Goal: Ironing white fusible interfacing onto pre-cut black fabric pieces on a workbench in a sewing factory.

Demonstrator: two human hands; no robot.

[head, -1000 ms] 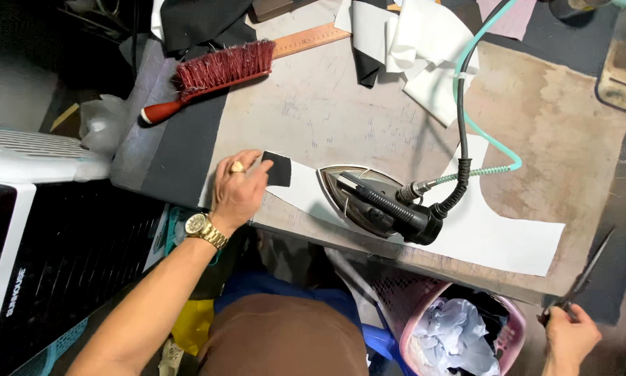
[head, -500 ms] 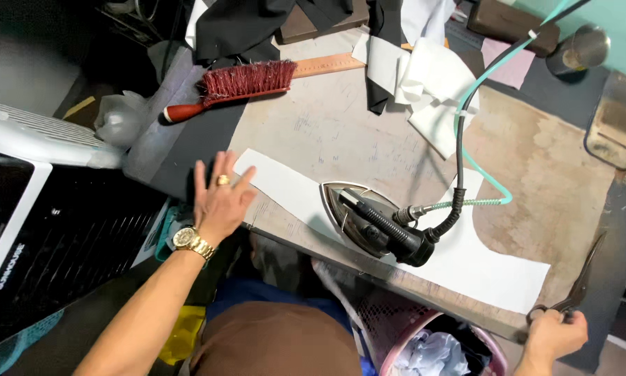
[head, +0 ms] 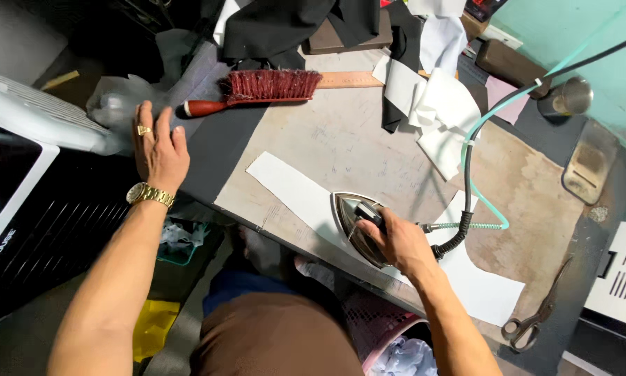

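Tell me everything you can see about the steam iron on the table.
The metal steam iron has a shiny silver body and a dark handle, gripped by the right hand. It sits flat, nose pointing away, on a long white fabric strip on the worn brown table. A black cord and pale green hose run from its rear.

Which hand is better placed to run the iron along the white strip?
Right. The right hand already grips the iron sitting on the white strip. The left hand lies flat on grey cloth at the table's far left edge, apart from both.
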